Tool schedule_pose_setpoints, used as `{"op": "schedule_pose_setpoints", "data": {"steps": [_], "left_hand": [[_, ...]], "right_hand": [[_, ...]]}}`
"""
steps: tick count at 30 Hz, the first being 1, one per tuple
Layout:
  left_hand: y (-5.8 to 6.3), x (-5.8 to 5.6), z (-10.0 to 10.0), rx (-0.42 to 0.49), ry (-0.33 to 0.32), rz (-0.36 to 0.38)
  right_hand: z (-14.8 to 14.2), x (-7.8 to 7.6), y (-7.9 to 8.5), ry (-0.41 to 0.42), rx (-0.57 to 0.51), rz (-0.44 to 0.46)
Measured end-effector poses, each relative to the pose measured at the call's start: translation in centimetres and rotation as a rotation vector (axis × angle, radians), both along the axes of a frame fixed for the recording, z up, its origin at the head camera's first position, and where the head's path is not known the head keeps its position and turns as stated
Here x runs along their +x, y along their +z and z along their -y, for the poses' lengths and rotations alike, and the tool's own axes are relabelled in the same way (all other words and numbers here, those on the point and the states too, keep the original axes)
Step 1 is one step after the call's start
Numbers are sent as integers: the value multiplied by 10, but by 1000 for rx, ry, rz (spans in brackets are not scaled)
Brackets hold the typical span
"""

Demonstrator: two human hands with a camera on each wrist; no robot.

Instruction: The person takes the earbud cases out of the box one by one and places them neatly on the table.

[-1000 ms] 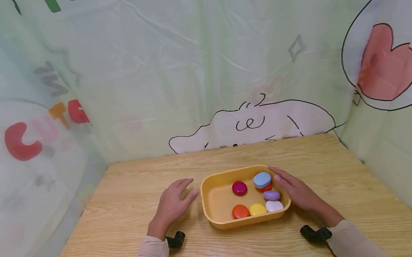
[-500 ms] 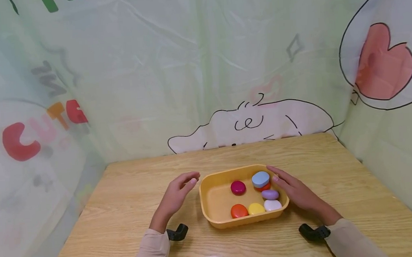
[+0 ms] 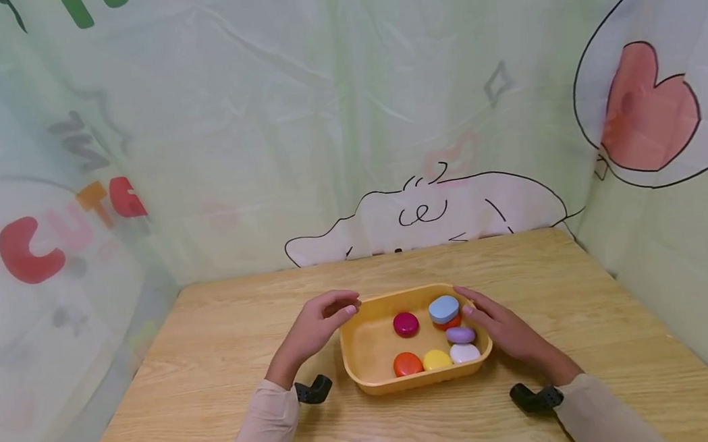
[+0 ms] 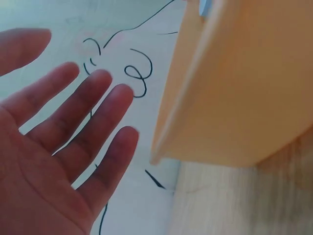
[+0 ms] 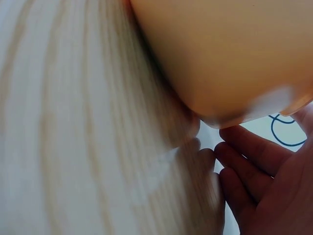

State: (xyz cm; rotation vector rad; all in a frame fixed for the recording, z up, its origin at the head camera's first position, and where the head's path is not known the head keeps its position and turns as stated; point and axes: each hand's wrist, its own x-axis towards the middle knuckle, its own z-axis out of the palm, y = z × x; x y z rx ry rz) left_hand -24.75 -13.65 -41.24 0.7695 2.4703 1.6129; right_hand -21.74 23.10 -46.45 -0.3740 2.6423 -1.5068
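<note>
A yellow-orange plastic tray [image 3: 370,382] with rounded corners stands on the table, holding several smooth, coloured rounded pieces. My left hand [image 3: 314,328] is at the tray's back left corner, its fingertips overlapping the rim in the head view. In the left wrist view, that hand [image 4: 63,142] has its fingers spread, with a gap between them and the tray wall [image 4: 234,112]. At the right end, my right hand [image 3: 503,327] holds the tray, thumb over the rim and fingers along the outside. Seen from the right wrist, the fingers [image 5: 257,156] lie against the tray's lower corner.
Inside the tray lie a magenta piece [image 3: 406,324], a red one [image 3: 408,364], a yellow one [image 3: 437,360], a white one [image 3: 464,353] and a purple one [image 3: 460,335]. A blue piece [image 3: 443,309] rests on another red one. A printed curtain [image 3: 234,154] hangs behind the wooden table [image 3: 235,363].
My left hand has moved right and away from me, from beside the tray to its back left corner. The right hand stays at the tray's right end.
</note>
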Motion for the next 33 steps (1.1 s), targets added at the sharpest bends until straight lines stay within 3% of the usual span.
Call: {"op": "schedule_pose_setpoints", "data": {"steps": [10,22,29,33], "left_hand": [[17,-12,-24,-87,-147,28],[21,-29,-49,-259,-310,72],[20,-39,-59,-316,-542,145],[14,-41,-63,-313,-625,185]], "right_hand": [[-1,1,-2,-9,28,-26],[0,2,-3,0,7,-43],[0,3,-5,7,1,-56],[-1,4,-4,2,5,-56]]}}
